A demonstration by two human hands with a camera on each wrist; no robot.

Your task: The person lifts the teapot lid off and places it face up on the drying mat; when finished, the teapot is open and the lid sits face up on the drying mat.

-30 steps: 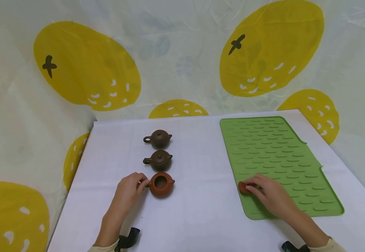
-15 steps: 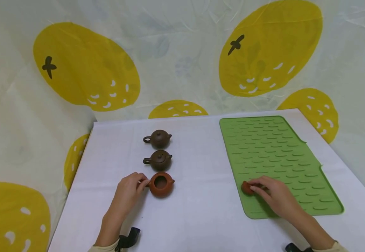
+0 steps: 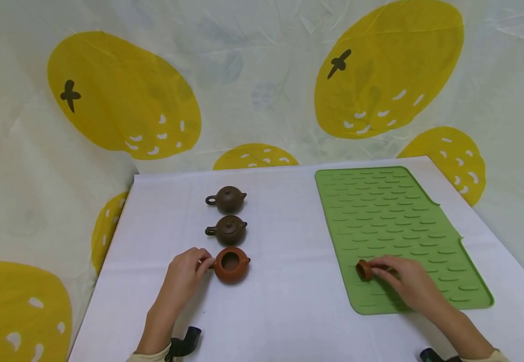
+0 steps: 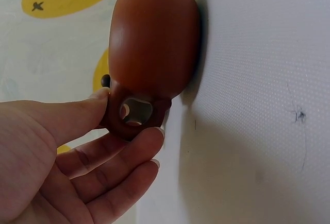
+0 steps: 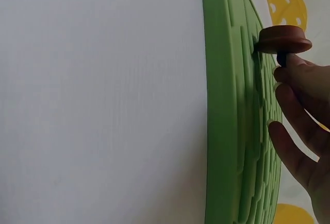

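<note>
A lidless reddish-brown teapot (image 3: 232, 276) stands upright on the white cloth, its round opening facing up and its spout to the right. My left hand (image 3: 181, 276) pinches its ring handle (image 4: 125, 132) between thumb and fingers. Over the near left part of the green mat (image 3: 379, 236), my right hand (image 3: 411, 284) holds the matching lid (image 3: 363, 270). Thumb and fingertips pinch the lid's small knob (image 5: 282, 59). Tipped on its side, the lid shows its rimmed underside toward the left. Whether its edge touches the mat I cannot tell.
Two dark brown teapots, a farther one (image 3: 229, 200) and a nearer one (image 3: 231, 230), stand lidded in a line behind the reddish one. White cloth (image 3: 284, 281) lies between the teapots and the mat. A lemon-patterned curtain (image 3: 262, 90) hangs behind the table.
My right hand has shifted a little to the right with the lid, which has tipped over so that its underside shows. The left hand and the teapots have stayed in place.
</note>
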